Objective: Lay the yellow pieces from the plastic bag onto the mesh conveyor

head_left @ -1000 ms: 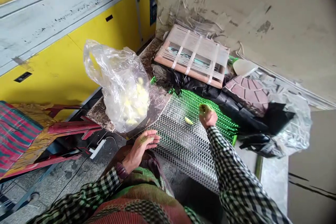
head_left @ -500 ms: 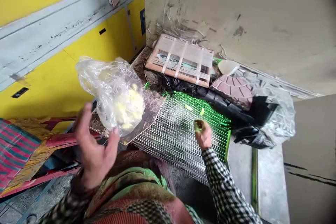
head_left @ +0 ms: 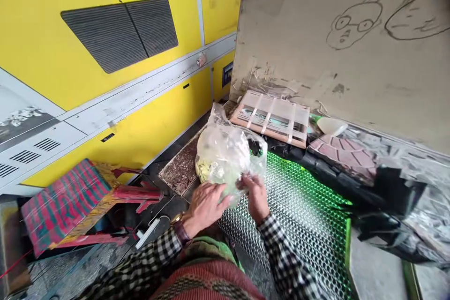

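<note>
A clear plastic bag (head_left: 228, 150) with pale yellow pieces inside bulges up in front of me, over the brown board and the corner of the green metal mesh. My left hand (head_left: 207, 204) is at the bag's near left side, fingers bent against the plastic and thumb close to its lower edge. On the right side of the bag, my right hand (head_left: 256, 197) pinches the plastic with curled fingers. Its fingertips are partly hidden, so whether a small piece is also in them cannot be made out.
Green metal mesh (head_left: 298, 211) slopes beneath my right arm. Behind it lie a strapped wooden-edged frame (head_left: 272, 117), a pink stone-patterned piece (head_left: 344, 157) and black plastic (head_left: 390, 201). A striped cloth-topped stool (head_left: 66, 204) stands left, before the yellow machine (head_left: 158, 117).
The view has swung up and left. The bag has shifted right towards the mesh. My left hand has come onto it, and my right hand has moved from the mesh to the bag.
</note>
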Action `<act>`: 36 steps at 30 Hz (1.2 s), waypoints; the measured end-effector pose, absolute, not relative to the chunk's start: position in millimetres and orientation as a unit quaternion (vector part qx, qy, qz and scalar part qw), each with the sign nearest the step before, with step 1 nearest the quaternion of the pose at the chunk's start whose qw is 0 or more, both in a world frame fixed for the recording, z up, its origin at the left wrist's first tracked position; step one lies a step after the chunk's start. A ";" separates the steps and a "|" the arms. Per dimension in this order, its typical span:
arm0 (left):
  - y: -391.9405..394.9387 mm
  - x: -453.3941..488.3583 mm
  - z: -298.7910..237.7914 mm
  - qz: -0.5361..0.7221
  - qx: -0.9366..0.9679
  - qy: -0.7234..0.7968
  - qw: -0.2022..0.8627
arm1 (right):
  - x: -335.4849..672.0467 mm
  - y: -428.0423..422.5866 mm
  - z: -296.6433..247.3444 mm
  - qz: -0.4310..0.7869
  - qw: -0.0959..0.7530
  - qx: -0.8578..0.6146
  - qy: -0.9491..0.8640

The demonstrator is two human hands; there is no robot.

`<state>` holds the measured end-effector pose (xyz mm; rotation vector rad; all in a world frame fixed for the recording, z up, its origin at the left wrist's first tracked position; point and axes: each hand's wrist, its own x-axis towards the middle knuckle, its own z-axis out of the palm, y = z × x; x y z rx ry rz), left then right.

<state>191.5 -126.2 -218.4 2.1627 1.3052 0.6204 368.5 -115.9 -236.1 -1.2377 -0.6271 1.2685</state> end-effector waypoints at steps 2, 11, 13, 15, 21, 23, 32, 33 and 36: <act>-114.2 168.7 -205.9 0.195 0.784 0.529 0.261 | 376.5 -107.5 -234.3 0.511 0.609 -0.543 -0.270; 0.8 138.1 -140.4 0.309 0.888 0.263 0.218 | 334.2 -88.9 -200.6 0.485 0.493 -0.596 -0.407; 25.9 123.8 -153.7 0.293 0.902 0.241 0.207 | 324.6 -87.0 -201.0 0.512 0.515 -0.595 -0.344; 35.8 102.5 -166.0 0.273 0.905 0.243 0.217 | 317.0 -86.4 -204.2 0.513 0.549 -0.602 -0.270; 19.1 42.4 -165.4 0.220 0.940 0.151 0.213 | 307.9 -84.0 -202.5 0.365 0.547 -0.717 -0.232; 14.9 25.8 -172.7 0.187 0.951 0.102 0.224 | 316.3 -82.6 -196.8 0.250 0.519 -0.770 -0.274; 41.7 -8.0 -160.0 -0.014 0.895 0.249 0.370 | 319.3 -65.0 -179.3 0.352 0.652 -0.664 -0.103; 49.0 7.3 -148.0 0.012 0.877 0.249 0.411 | 312.6 -60.1 -171.7 0.387 0.673 -0.626 -0.074; 65.8 59.8 -141.6 0.117 0.787 0.237 0.557 | 294.2 -44.4 -141.1 0.439 0.685 -0.579 -0.059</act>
